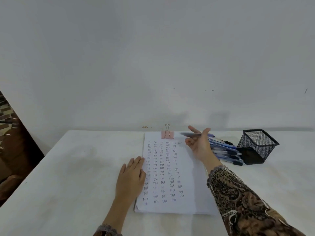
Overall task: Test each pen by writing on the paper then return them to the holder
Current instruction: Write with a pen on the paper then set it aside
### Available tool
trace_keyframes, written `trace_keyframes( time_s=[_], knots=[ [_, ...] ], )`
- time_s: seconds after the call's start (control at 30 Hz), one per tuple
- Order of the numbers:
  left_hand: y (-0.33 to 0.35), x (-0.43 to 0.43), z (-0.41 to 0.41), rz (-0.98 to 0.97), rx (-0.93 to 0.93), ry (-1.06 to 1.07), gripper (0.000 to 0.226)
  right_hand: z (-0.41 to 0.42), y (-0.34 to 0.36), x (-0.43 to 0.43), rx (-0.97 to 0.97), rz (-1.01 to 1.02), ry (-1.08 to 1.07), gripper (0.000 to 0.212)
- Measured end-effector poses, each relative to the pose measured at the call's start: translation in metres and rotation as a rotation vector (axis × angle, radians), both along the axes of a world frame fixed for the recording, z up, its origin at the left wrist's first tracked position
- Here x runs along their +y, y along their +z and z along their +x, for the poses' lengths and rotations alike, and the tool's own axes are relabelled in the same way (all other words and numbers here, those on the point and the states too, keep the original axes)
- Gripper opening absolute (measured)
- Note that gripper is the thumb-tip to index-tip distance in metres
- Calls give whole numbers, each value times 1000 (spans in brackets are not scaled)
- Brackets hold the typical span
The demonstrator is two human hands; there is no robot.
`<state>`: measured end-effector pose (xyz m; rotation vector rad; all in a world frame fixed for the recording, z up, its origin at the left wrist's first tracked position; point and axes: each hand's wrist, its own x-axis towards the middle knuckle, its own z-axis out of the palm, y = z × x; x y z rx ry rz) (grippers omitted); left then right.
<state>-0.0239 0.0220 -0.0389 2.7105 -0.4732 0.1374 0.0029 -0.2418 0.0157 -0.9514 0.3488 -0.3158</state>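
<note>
Head view: the grip of the right hand (198, 143) pinches a blurry pen (189, 134) near the back edge of the tabletop (76, 167), the left hand (131, 178) lies flat on the paper (190, 184), so write gently on a bare spot.

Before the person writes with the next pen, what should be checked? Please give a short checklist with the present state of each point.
1. Pen at the right hand: ok, though blurred.
2. Firm grip by the fingers: cannot tell, motion blur.
3. Paper steadied: ok, the left hand rests flat on its left edge.
4. Free writing space: ok, the sheet's right part is blank.
5. Binder clip on the top edge: ok.
6. Holder within reach: ok, it stands beside the pen pile.
</note>
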Motion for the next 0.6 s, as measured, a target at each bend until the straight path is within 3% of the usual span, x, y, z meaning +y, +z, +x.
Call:
trace_keyframes(
  time_s=[0.13, 0.17, 0.33, 0.47, 0.6],
  knots=[
    [5, -1, 5, 19, 54, 8, 88, 5, -4, 4, -53, 1, -36, 21],
    [6, -2, 8, 15, 62, 8, 86, 8, -7, 3, -63, -19, -43, 19],
    [8, -6, 14, 31, 64, 9, 95, 16, -16, 2, -14, -368, -76, 30],
    [8, -6, 14, 33, 56, 4, 93, 20, -20, 10, 62, -537, -223, 46],
    [6, -7, 13, 64, 48, 9, 92, 18, -20, 18, 56, -627, -206, 51]
  ],
)
